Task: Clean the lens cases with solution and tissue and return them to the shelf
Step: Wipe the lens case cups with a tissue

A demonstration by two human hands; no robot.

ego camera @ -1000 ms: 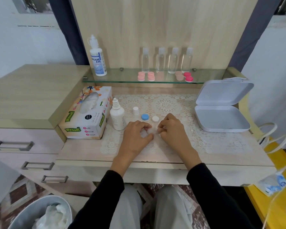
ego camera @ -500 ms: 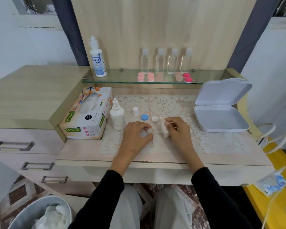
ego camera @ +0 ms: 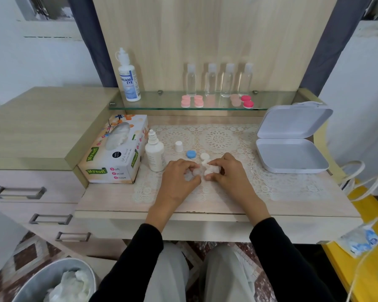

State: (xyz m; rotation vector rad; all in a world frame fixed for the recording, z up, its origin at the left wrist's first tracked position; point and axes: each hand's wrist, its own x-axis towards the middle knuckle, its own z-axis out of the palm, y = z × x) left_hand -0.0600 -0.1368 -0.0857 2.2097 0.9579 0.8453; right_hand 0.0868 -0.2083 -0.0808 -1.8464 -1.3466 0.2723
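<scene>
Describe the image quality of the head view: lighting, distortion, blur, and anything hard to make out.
Head view: soft, even light with only faint shadows; wide-angle bending curves the glass shelf and desk edges; the yellow surface and packet at right are smeared; the left hand and right hand are fairly sharp, but the white tissue between them blends with the lace mat, hiding what they grip.

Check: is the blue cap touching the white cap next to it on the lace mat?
Apart. The head view shows a strip of lace mat between the blue cap and the white cap.
</scene>
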